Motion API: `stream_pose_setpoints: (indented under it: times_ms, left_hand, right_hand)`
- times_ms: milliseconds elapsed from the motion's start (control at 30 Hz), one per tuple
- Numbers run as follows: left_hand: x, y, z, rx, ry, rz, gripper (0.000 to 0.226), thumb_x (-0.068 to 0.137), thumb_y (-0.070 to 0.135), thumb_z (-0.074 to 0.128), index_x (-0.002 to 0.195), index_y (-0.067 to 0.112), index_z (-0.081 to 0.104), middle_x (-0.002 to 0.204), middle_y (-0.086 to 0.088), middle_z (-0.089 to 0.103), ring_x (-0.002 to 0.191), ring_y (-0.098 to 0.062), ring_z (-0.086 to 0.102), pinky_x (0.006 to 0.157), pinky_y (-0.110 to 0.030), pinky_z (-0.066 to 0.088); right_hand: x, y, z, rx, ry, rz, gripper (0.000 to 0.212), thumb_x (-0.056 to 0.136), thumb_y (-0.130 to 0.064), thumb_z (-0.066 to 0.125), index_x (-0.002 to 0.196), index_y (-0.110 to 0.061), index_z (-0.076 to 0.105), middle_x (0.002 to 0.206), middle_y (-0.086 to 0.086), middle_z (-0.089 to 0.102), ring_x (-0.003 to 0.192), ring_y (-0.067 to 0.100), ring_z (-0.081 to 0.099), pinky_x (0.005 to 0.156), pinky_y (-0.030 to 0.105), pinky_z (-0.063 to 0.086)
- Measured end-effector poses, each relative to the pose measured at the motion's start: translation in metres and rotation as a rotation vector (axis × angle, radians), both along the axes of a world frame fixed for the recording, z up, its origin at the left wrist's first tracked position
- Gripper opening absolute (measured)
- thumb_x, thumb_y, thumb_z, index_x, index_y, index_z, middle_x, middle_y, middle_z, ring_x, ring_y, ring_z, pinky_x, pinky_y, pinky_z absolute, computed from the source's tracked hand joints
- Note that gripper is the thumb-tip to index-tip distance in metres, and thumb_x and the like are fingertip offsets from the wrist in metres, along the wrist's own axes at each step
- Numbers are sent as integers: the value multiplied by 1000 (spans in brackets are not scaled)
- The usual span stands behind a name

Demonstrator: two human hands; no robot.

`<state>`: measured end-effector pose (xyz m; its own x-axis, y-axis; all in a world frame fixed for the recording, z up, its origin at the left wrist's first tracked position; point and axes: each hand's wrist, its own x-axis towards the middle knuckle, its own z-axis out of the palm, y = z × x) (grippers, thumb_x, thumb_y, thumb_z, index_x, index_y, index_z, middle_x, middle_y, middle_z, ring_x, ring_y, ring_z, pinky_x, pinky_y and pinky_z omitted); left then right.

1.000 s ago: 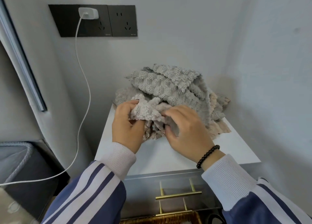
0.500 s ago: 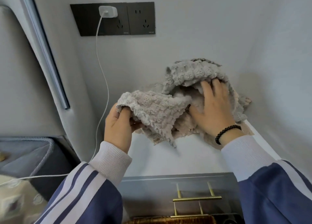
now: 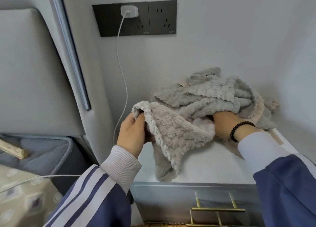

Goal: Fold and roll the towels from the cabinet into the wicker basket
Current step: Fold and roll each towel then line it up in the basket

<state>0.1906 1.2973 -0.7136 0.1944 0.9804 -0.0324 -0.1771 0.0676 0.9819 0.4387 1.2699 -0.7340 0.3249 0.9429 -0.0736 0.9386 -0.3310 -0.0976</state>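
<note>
The left hand [image 3: 135, 132] gripped one pale grey towel [image 3: 172, 134] by its corner, cloth draped onto the white cabinet top [image 3: 213, 168]. The right hand [image 3: 225, 122] was buried under the towel pile [image 3: 213, 93]; its fingers hidden, grip unclear. Two brass handles [image 3: 218, 209] showed below.

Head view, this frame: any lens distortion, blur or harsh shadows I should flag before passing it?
Head view: wide-angle bending shows, the grey trim strip leans and curves. Head view: lighting is soft and even, with only a faint shadow under the hanging towel. Head view: the left hand and socket panel read fairly sharp; the lower corners look softer.
</note>
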Motion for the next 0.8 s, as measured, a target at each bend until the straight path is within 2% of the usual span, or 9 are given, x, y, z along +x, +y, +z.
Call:
stream_pose_setpoints:
  times_ms: [133,267,333,400,500,600,667,733,800]
  left_hand:
    - [5,-1,7,11,-28,-56,15,96,12,51,83,10,58,44,7,55,36,-9,52,50,-27,55]
    - [11,-2,10,0,-81,-83,7,95,8,52,90,7,58,47,2,53,34,-11,51,45,-25,53]
    - [14,-5,10,3,-96,-106,5,94,7,53,93,6,57,47,2,54,36,-12,53,46,-25,54]
    - [18,-11,11,9,-109,-153,2,92,6,56,92,5,56,48,1,57,40,-15,58,50,-26,57]
    - [24,-20,10,28,-106,-224,7,87,2,62,91,4,56,69,-13,69,57,-23,67,55,-28,59]
    - [30,-27,8,50,-73,-262,13,84,-3,63,92,4,57,85,-21,71,69,-29,69,57,-30,59]
    - [33,-30,8,62,-59,-294,16,83,-6,63,92,5,56,76,-14,71,59,-25,68,53,-28,58]
    - [35,-32,7,115,19,-306,16,82,-4,65,91,7,57,59,-4,66,43,-14,60,42,-20,49]
    - [36,-31,3,173,102,-276,10,82,1,67,86,8,61,49,2,56,35,-6,46,37,-15,37]
  right_hand:
    - [0,-8,16,52,89,-1,21,85,-20,60,105,-15,64,104,6,66,93,22,61,79,31,52]
    - [-9,-42,50,47,135,28,23,90,-15,54,101,-24,72,105,-6,69,91,13,60,72,20,46]
    - [-17,-59,62,138,189,15,19,91,-21,56,99,-26,72,100,-9,68,83,3,57,63,12,39]
    - [-33,-76,68,283,379,31,13,87,-36,62,96,-31,69,93,-15,68,77,-2,59,62,10,40]
    - [-63,-95,72,308,750,98,38,67,-54,73,99,-38,60,93,-16,65,85,0,63,76,21,53]
    - [-73,-97,58,252,625,130,49,67,-45,81,107,-39,54,98,-21,62,89,-3,59,78,15,48]
    - [-68,-97,46,324,553,119,29,76,-27,74,100,-32,60,90,-18,65,80,-4,60,66,7,46]
    - [-55,-101,41,445,518,49,3,82,-14,65,83,-17,67,69,-7,64,57,0,53,52,11,40]
    - [-38,-108,40,569,550,-30,20,85,-9,60,66,-4,57,52,-2,47,44,6,39,43,16,32]
